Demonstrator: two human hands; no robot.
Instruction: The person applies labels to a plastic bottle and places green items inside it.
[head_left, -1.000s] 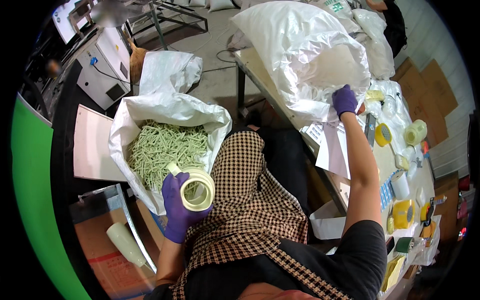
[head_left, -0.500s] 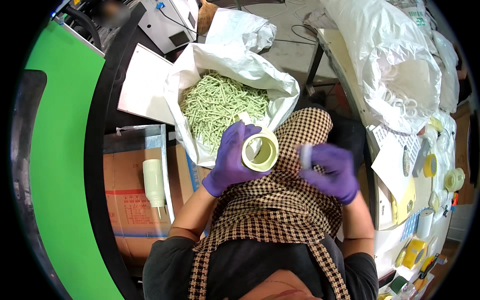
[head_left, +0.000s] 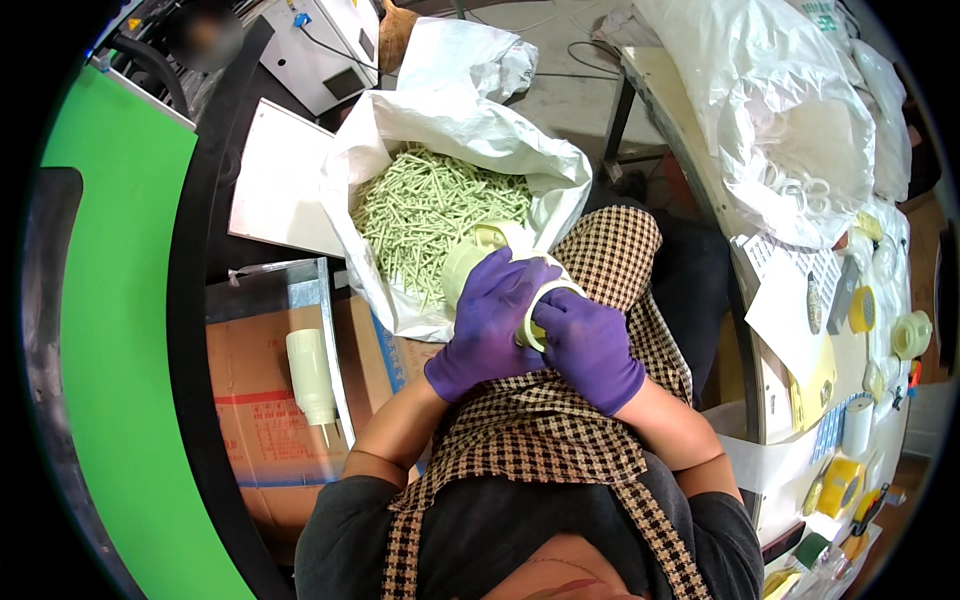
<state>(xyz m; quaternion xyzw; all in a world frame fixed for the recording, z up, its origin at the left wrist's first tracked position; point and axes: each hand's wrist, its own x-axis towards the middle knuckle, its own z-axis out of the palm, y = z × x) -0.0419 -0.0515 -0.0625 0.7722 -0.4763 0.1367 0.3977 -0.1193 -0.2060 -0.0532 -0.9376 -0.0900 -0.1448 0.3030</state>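
Observation:
Both my hands wear purple gloves and meet over my lap, above a checked apron. My left hand (head_left: pixel 490 320) wraps around a pale green roll of tape (head_left: pixel 478 262), holding it from the left. My right hand (head_left: pixel 590 348) presses on the roll's near rim, fingers curled at its edge. Just beyond the roll stands an open white sack (head_left: pixel 400 150) full of pale green sticks (head_left: pixel 430 210).
A workbench (head_left: pixel 790 380) on my right carries a large clear plastic bag (head_left: pixel 790 110), paper sheets, and several tape rolls (head_left: pixel 910 335). On my left lie a cardboard box (head_left: pixel 270 400), a pale bottle (head_left: pixel 312 375), a white board (head_left: pixel 275 180) and a green wall (head_left: pixel 110 330).
My right hand left the bench and came down to the tape roll. My left hand raised the roll toward the middle of my lap; both hands now grip it.

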